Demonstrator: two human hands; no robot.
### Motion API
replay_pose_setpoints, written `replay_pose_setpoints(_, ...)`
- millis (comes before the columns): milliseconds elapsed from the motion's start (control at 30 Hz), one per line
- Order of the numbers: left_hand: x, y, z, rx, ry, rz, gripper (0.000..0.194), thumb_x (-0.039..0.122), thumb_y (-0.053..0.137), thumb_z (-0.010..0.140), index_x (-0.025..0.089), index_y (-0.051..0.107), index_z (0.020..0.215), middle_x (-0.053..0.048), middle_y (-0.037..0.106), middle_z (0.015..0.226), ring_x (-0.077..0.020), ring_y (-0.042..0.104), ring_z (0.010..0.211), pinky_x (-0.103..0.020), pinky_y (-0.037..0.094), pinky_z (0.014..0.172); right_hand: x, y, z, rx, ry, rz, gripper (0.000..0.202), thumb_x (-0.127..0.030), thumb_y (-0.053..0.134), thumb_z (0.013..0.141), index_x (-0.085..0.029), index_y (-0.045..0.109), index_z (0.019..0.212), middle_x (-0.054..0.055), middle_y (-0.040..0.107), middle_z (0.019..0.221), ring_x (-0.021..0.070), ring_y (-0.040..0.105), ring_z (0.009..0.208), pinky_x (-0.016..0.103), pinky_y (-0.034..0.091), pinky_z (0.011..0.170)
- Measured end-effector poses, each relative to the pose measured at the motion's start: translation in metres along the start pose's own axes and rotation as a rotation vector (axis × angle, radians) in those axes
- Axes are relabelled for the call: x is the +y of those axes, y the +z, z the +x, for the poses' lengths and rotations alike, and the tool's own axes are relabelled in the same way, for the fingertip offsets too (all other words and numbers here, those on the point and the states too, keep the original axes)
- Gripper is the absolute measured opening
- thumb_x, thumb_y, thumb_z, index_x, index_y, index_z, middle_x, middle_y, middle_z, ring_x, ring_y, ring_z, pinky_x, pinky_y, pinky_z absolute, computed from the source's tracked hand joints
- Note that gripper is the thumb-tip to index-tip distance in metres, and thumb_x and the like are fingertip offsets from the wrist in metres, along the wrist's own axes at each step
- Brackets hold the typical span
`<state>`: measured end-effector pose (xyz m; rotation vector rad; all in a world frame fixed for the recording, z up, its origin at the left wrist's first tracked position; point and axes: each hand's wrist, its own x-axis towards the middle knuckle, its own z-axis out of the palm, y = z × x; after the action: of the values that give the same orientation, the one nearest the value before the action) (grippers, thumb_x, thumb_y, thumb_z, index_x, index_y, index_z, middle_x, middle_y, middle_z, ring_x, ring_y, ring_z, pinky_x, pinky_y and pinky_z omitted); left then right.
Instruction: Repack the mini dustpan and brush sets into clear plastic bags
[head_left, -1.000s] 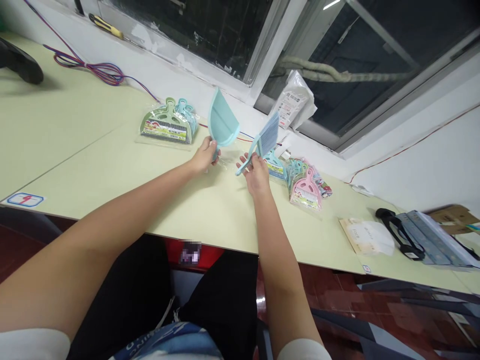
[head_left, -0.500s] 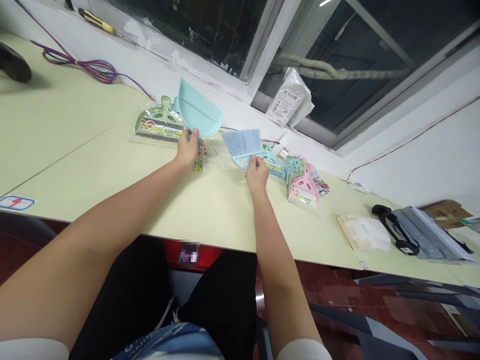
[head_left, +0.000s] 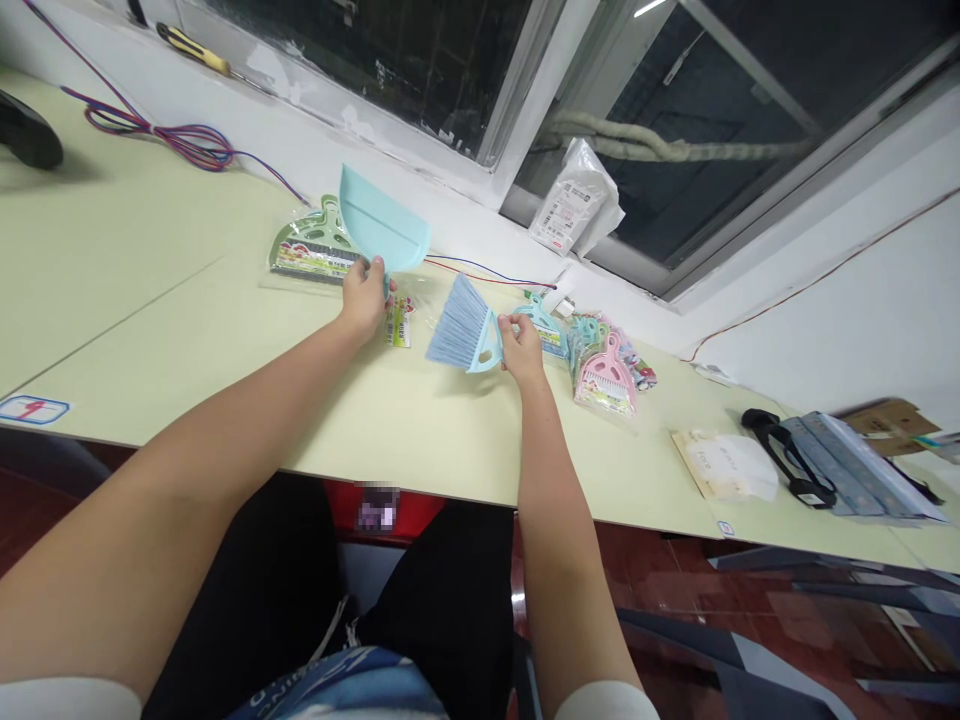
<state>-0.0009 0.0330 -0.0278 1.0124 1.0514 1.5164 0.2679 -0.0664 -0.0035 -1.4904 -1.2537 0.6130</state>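
Above pale table (head_left: 150, 300), brush (head_left: 461, 335) extends left of right hand (head_left: 521, 345).

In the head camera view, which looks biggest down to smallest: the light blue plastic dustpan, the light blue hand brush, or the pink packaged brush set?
1. Light blue plastic dustpan, held by the left hand.
2. Light blue hand brush, held by the right hand; close to the dustpan, so unsure.
3. Pink packaged brush set.

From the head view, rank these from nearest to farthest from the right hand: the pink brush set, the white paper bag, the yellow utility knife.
Measured from the right hand:
1. Pink brush set, on the table just to its right.
2. White paper bag, farther right near the table edge.
3. Yellow utility knife, far left on the window sill.
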Motion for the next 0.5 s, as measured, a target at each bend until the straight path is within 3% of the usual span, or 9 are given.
replay_pose_setpoints(133,0.002,0.002,-0.002,0.025,-0.014,-0.021,0.045,0.069,0.063,0.092,0.027,0.056,0.105,0.001,0.06,0.074,-0.0127,0.052,0.057,-0.028,0.04,0.054,0.009,-0.01,0.005,-0.102,-0.088,-0.207,0.057,-0.069,0.067,0.089,-0.021,0.058,0.06,-0.006,0.044,0.049,0.0104,0.041,0.047,0.024,0.031,0.047)
replay_pose_setpoints(333,0.003,0.006,-0.003,0.043,-0.018,-0.068,0.039,0.061,0.065,0.095,0.024,0.054,0.098,0.002,0.061,0.068,-0.01,0.048,0.049,-0.024,0.034,0.047,0.013,-0.013,0.001,-0.416,-0.081,-0.454,0.066,-0.076,0.066,0.083,-0.02,0.052,0.051,-0.006,0.031,0.048,0.0093,0.027,0.05,0.028,0.022,0.051)
replay_pose_setpoints(433,0.002,0.007,-0.003,0.036,-0.016,-0.054,0.032,0.054,0.062,0.099,0.023,0.054,0.097,0.002,0.061,0.066,-0.01,0.049,0.048,-0.023,0.033,0.045,0.015,-0.008,0.0,-0.426,-0.118,-0.579,0.063,-0.072,0.07,0.083,-0.021,0.051,0.052,-0.006,0.033,0.05,0.0103,0.029,0.052,0.028,0.023,0.054)
replay_pose_setpoints(500,0.0,0.008,-0.003,0.031,-0.012,-0.056,0.029,0.051,0.061,0.1,0.023,0.054,0.097,0.001,0.061,0.067,-0.0101,0.049,0.048,-0.024,0.033,0.045,0.016,-0.006,0.002,-0.32,-0.223,-0.648,0.052,-0.064,0.065,0.091,-0.02,0.064,0.064,-0.003,0.053,0.059,0.0135,0.046,0.061,0.027,0.034,0.063)
